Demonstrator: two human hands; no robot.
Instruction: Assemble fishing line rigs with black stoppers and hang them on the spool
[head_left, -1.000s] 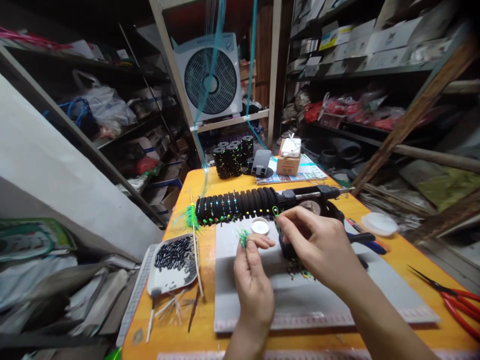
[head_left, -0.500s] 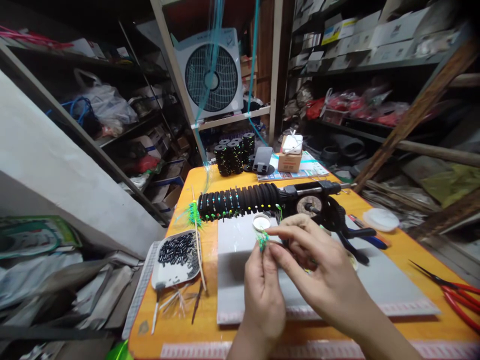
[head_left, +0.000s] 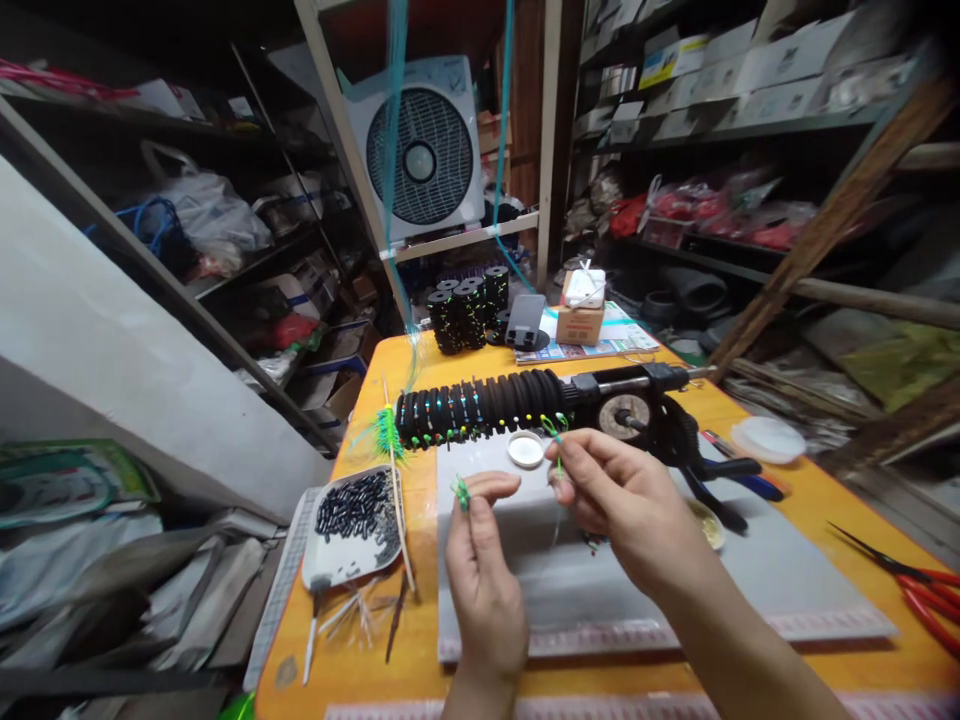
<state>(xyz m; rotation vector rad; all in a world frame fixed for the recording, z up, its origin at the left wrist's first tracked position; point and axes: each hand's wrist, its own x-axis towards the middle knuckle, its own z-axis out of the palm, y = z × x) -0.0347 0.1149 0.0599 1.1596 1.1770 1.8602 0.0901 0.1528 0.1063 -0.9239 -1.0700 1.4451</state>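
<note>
hands apart since a half-second ago | left hand pinches green tuft | right hand pinches green loop below spool rod | line tautening

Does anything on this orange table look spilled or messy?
Mostly tidy. A few thin pale bristles and sticks lie scattered loose on the orange table, just below the white tray of small black beads; the beads stay inside it.

A cramped, dim storeroom. An orange tabletop stands among metal shelves crowded with bags and boxes on the left, and more shelves with cartons and red packets on the right. A white box fan sits on a rack straight ahead. A pale slanted panel leans at the left, and wooden poles lean at the right
</note>
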